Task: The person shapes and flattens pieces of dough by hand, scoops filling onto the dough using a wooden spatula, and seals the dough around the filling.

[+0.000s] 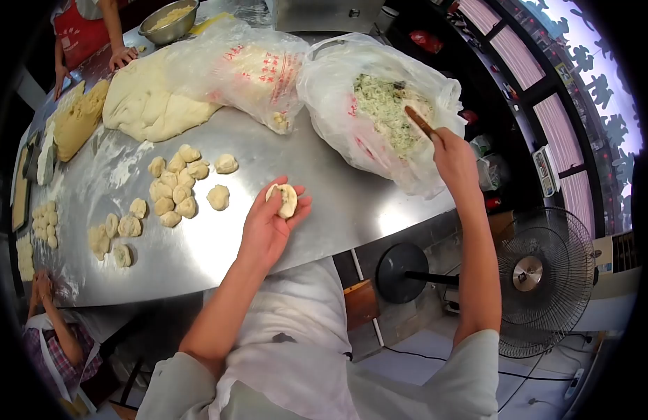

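My left hand [266,227] is cupped around a small piece of dough [289,201], pressed hollow and held above the table's near edge. What lies in its hollow is too small to make out. In my right hand [455,159] is the handle of a wooden spatula [419,120]. Its tip touches a pale, green-flecked filling [381,105] in a large container lined with a clear plastic bag [329,98]. Left of my left hand, a pile of dough balls [173,187] rests on the steel table, with two single balls nearer to me.
A big dough slab [145,105] lies at the back, partly under a printed plastic bag [257,73]. Behind it stands a metal bowl [171,26]. Two other people's hands [122,56] are at the table's left side. A fan [541,280] stands to my right.
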{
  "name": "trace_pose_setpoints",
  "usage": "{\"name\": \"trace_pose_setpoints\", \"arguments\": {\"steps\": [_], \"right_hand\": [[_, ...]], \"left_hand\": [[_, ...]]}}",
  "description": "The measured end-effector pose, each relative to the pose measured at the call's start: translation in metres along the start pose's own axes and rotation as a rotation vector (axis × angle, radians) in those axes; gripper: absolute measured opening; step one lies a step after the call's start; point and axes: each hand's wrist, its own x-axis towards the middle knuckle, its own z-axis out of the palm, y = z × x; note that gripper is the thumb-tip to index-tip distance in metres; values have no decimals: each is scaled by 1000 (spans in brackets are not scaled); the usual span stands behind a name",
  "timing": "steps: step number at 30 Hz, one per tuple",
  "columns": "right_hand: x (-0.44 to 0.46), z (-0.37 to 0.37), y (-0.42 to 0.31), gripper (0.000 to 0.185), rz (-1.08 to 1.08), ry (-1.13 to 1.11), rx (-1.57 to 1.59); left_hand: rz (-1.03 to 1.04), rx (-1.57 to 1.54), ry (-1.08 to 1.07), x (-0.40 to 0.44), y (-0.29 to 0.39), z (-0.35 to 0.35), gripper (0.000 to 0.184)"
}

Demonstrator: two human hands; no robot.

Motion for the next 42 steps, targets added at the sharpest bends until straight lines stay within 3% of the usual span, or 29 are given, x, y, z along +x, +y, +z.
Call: {"name": "trace_pose_setpoints", "arguments": {"steps": [6, 18, 21, 24, 27, 31, 33, 35, 37, 42], "right_hand": [[24, 31, -1, 21, -124, -31, -252], [6, 16, -1, 19, -208, -119, -193], [-13, 15, -9, 16, -178, -78, -53], [-15, 21, -3, 17, 92, -163, 308], [-26, -3, -24, 20, 209, -194, 492], [-63, -13, -94, 19, 112, -47, 555], [-86, 2, -127, 21, -37, -6, 595], [-108, 29, -152, 33, -284, 88, 476], [-127, 49, -175, 50, -334, 33, 342], [-156, 99, -211, 60, -431, 130, 203]], "left_hand": [[-37, 25, -133, 15, -28, -47, 43], [-125, -53, -227, 17, -28, -56, 53], [-119, -44, -204, 16, -28, -53, 53], [-121, -138, -214, 16, -27, -55, 52], [-86, -159, -116, 12, -23, -51, 49], [69, -139, -140, 18, 4, -23, 47], [123, -151, -156, 18, 18, -9, 47], [174, -178, -131, 9, 30, 5, 48], [206, -202, -145, 11, 36, 8, 49], [306, -219, -51, -2, 41, -2, 45]]}}
